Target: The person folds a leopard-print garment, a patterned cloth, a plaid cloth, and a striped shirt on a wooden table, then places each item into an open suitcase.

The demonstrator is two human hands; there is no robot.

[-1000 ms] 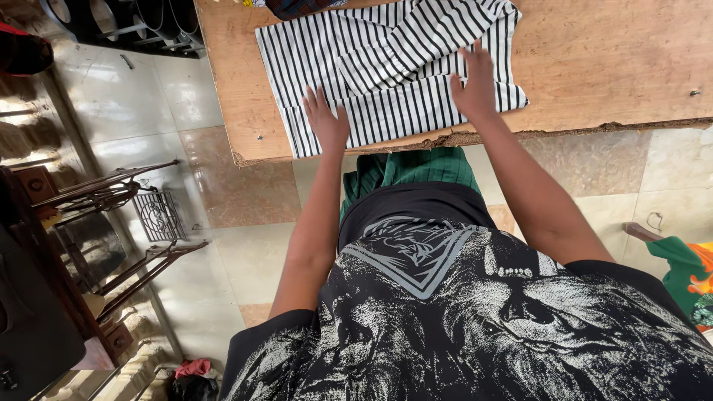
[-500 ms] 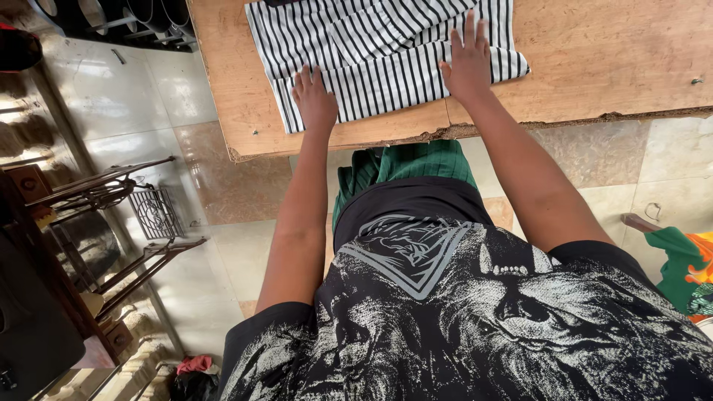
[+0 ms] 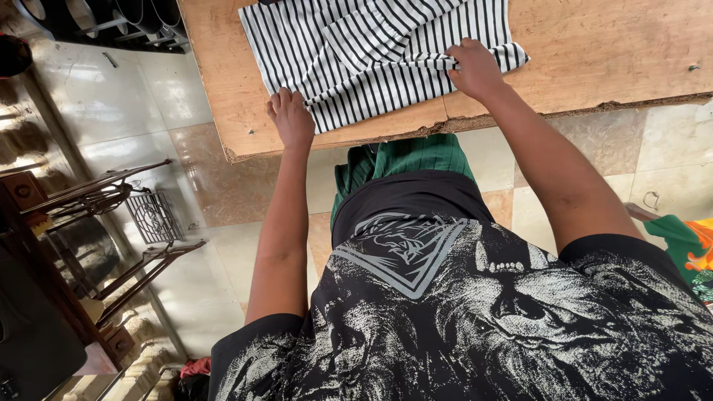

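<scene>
While the striped shirt (image 3: 379, 56) lies spread at the upper middle of the frame, on the wooden surface (image 3: 594, 52), its near hem is gripped at both ends. At the left of the frame, the left hand (image 3: 290, 119) is curled shut on the lower left corner of the cloth, close to the surface's ragged front edge. At the upper right of centre, the right hand (image 3: 475, 68) is closed on the lower right corner, where the fabric is bunched into a small ridge under the fingers. A sleeve is already laid across the body of the shirt, so a fold appears to be under way, and the step in hand is judged to be the taking up of the hem. For the next move, both corners would need to be lifted evenly and carried away from the body, toward the top of the frame, with the stripes kept in line so that no crease is trapped. Below the surface, a green skirt (image 3: 405, 160) and a black printed top (image 3: 475, 319) are seen, and tiled floor (image 3: 223, 193) fills the left of the frame.
</scene>
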